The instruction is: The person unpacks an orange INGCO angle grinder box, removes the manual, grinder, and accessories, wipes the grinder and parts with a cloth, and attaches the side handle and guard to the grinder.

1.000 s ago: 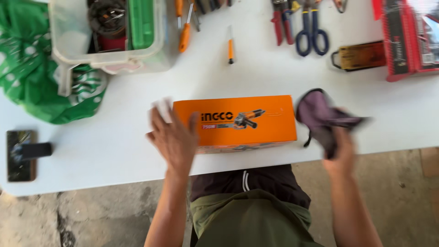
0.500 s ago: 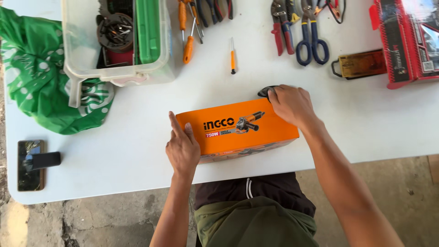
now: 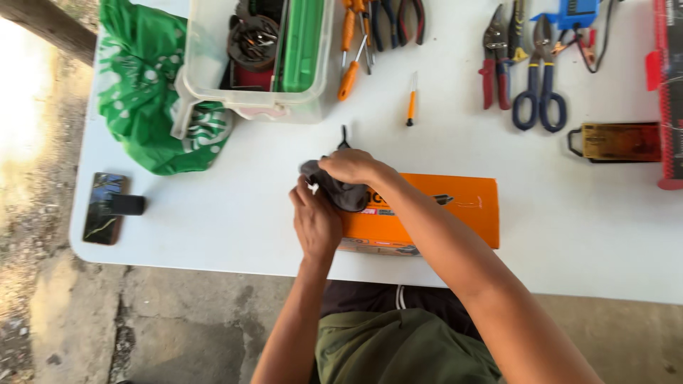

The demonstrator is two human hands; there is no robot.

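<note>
Both hands work the orange box (image 3: 427, 210) near the table's (image 3: 213, 235) front edge: right hand (image 3: 352, 167) clenched on the dark cloth (image 3: 341, 192), left hand (image 3: 315, 220) bracing the box end, best kept firm so wiping doesn't shift it.

White table (image 3: 213, 235): upper left of the frame, a crumpled green bag (image 3: 142, 99) against a clear plastic bin (image 3: 213, 78) holding a green case (image 3: 302, 43) and dark metal parts; lower left, a phone (image 3: 105, 208) lying flat with a small black block (image 3: 128, 205) on it. Top centre, orange-handled screwdrivers (image 3: 348, 64), pliers (image 3: 405, 18) and one small orange screwdriver (image 3: 411, 103) lying apart. Upper right, red-handled snips (image 3: 494, 67), blue-handled snips (image 3: 541, 92), a blue device with leads (image 3: 576, 14), a yellowish flat tool with a black loop (image 3: 615, 141), and a red case (image 3: 669, 92) at the right edge.
</note>
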